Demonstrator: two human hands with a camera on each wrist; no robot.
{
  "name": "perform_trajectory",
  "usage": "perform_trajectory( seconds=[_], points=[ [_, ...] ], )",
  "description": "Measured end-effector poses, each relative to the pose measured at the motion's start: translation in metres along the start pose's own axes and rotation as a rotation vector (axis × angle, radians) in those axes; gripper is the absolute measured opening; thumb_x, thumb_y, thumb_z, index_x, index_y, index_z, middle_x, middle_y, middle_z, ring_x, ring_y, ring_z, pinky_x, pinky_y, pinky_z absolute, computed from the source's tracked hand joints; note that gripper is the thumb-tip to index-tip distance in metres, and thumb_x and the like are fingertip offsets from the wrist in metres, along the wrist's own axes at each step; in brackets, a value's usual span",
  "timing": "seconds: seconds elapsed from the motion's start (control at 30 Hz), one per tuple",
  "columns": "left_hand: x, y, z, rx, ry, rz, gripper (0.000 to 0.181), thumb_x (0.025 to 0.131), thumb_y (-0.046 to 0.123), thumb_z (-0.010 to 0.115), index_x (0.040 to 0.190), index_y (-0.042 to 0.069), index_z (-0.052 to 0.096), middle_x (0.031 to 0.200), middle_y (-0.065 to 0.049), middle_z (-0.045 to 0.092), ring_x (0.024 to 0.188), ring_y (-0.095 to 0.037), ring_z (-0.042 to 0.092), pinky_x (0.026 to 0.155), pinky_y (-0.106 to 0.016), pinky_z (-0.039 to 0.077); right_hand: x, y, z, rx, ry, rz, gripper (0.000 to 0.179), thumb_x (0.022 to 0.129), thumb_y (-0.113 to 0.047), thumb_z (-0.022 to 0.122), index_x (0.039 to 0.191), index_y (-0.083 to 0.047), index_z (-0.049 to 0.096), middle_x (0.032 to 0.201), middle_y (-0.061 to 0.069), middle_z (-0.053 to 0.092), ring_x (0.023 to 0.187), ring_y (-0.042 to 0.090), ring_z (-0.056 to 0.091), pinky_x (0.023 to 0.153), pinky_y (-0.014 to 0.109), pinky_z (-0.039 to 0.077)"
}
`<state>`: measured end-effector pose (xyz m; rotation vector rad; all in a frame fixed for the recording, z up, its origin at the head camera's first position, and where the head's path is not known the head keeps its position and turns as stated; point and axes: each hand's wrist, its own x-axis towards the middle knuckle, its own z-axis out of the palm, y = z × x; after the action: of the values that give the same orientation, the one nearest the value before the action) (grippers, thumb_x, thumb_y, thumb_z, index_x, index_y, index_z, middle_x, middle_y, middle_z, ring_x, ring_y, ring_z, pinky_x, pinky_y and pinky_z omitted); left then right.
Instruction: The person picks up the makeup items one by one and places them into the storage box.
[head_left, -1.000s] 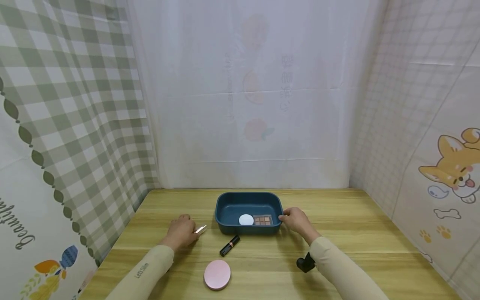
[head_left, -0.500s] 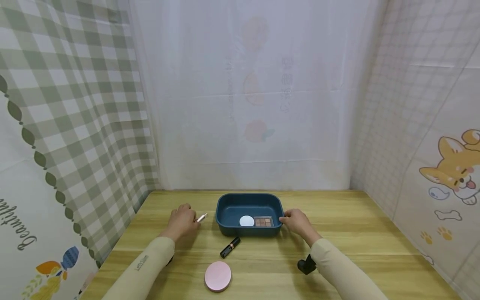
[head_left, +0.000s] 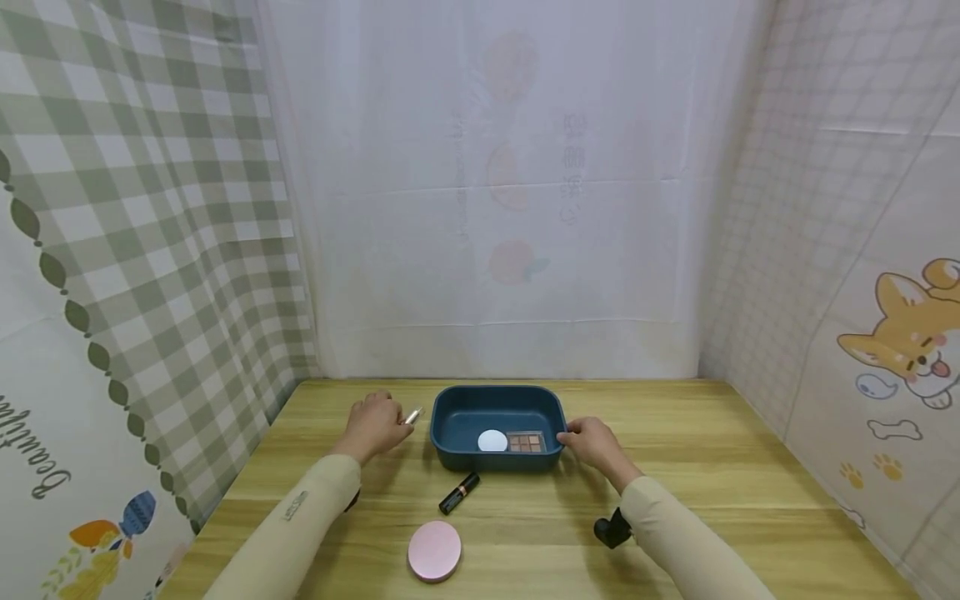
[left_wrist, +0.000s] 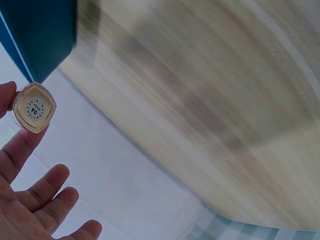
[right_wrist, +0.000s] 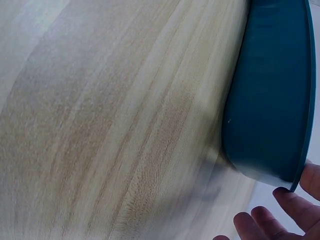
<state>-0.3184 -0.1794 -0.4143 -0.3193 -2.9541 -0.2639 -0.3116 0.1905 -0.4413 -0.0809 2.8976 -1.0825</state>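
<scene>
Between thumb and forefinger my left hand (head_left: 372, 427) pinches a slim, shiny lipstick (head_left: 414, 416), just left of the blue bin (head_left: 498, 461). Its four-sided base (left_wrist: 35, 108), with a round label reading 04, faces the left wrist camera. My right hand (head_left: 592, 442) grips the bin's rim at the right front corner, thumb and forefinger on the edge in the right wrist view. Inside the bin, against the front wall, lie a white round piece (head_left: 492, 440) and an eyeshadow palette (head_left: 526, 442).
A black tube with a coppery band (head_left: 459, 493) lies in front of the bin. Nearer sits a round pink compact (head_left: 435, 552). A small black object (head_left: 612, 528) shows beside the right sleeve. Cloth hangings (head_left: 495, 350) bound the wooden table at the back and sides.
My left hand has raised the lipstick and carried it away from me and rightward, toward the bin's left side. The right hand stays on the bin's corner.
</scene>
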Motion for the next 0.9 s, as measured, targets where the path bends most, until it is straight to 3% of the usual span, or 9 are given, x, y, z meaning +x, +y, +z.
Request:
perform_trajectory(
  seconds=[0.53, 0.9],
  points=[
    [0.021, 0.031, -0.009, -0.003, -0.016, 0.022, 0.027, 0.087, 0.034, 0.068, 0.068, 0.015, 0.063, 0.089, -0.004, 0.055, 0.091, -0.026, 0.052, 0.082, -0.05, 0.043, -0.001, -0.002, -0.003, 0.03, -0.008, 0.009, 0.032, 0.099, -0.013, 0.06, 0.12, 0.01, 0.065, 0.119, 0.025, 0.065, 0.112, 0.042, 0.059, 0.088, 0.052, 0.05],
    [0.028, 0.053, -0.005, -0.031, -0.034, 0.006, 0.033, 0.086, 0.035, 0.068, 0.061, 0.016, 0.058, 0.091, -0.004, 0.055, 0.09, -0.023, 0.051, 0.083, -0.047, 0.042, 0.0, 0.0, 0.0, 0.028, 0.005, 0.003, 0.031, 0.098, -0.013, 0.062, 0.118, 0.01, 0.066, 0.115, 0.023, 0.066, 0.109, 0.041, 0.06, 0.087, 0.051, 0.051]
  ],
)
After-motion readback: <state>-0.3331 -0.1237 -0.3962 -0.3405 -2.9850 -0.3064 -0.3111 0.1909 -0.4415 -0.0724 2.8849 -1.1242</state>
